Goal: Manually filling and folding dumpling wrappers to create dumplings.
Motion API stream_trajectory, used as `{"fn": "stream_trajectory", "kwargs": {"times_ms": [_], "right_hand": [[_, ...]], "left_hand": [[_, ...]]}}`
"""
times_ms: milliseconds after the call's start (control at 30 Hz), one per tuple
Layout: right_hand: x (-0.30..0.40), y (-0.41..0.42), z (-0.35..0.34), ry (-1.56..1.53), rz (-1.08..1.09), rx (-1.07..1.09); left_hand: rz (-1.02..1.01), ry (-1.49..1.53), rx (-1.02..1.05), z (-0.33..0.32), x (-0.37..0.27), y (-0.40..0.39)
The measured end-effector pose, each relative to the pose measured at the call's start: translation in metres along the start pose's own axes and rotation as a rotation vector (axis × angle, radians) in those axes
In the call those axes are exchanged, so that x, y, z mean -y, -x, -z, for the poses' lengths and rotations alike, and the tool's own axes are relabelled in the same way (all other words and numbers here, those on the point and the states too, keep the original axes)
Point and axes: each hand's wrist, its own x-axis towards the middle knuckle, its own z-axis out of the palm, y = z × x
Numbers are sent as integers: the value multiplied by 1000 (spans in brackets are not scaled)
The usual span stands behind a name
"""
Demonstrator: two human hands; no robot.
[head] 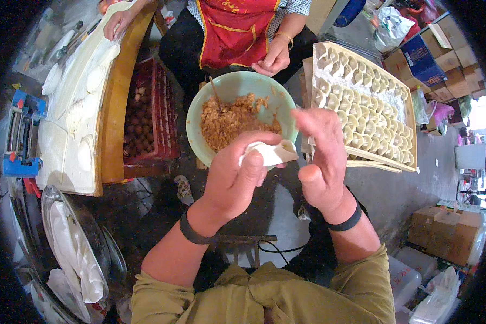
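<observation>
A white, partly folded dumpling wrapper (272, 155) is held in my left hand (231, 178), the thumb lying along its near side. Whether filling lies inside it cannot be seen. My right hand (328, 158), thumb and fingers spread, is just to the right of the wrapper and holds nothing. Beyond both hands is a pale green bowl (243, 77) of brown minced filling (229, 121). A thin stick-like utensil (214, 90) stands tilted in the filling. On the right, a wooden tray (364, 159) carries rows of folded dumplings (362, 111) on white flour.
Opposite sits a person in a red apron (237, 36), one hand (274, 58) near the bowl's far rim, the other (119, 24) over the floured dough board (52, 162). A red crate (162, 117) holds round brown items. Cardboard boxes (445, 235) stand at right.
</observation>
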Motion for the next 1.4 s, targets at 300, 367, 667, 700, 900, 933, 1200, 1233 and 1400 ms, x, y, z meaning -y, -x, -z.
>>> {"fn": "stream_trajectory", "kwargs": {"times_ms": [300, 367, 667, 700, 900, 933, 1200, 1233, 1400], "right_hand": [[3, 12, -25, -1018, -537, 294], [4, 11, -23, -1008, -542, 297], [-1, 1, -16, -452, -47, 254], [-1, -1, -13, -382, 1, 310], [-1, 1, -13, -282, 74, 295], [-3, 2, -14, -276, 86, 278], [1, 6, -19, -310, 58, 122], [1, 7, -21, -332, 49, 74], [-6, 18, -25, -369, -10, -42]], "left_hand": [[-88, 12, -19, -3, 3, -2], [-74, -45, -13, -1, -1, 0], [-299, -371, 92, -2, -6, 0], [-305, -368, 100, -2, -6, 0], [-437, -365, 152, -6, -1, -1], [-440, -365, 159, -8, 2, -1], [-285, -200, 51, -31, 8, 1], [-283, -202, 54, -31, 12, 3], [-173, -305, -85, -39, 23, 1]]}}
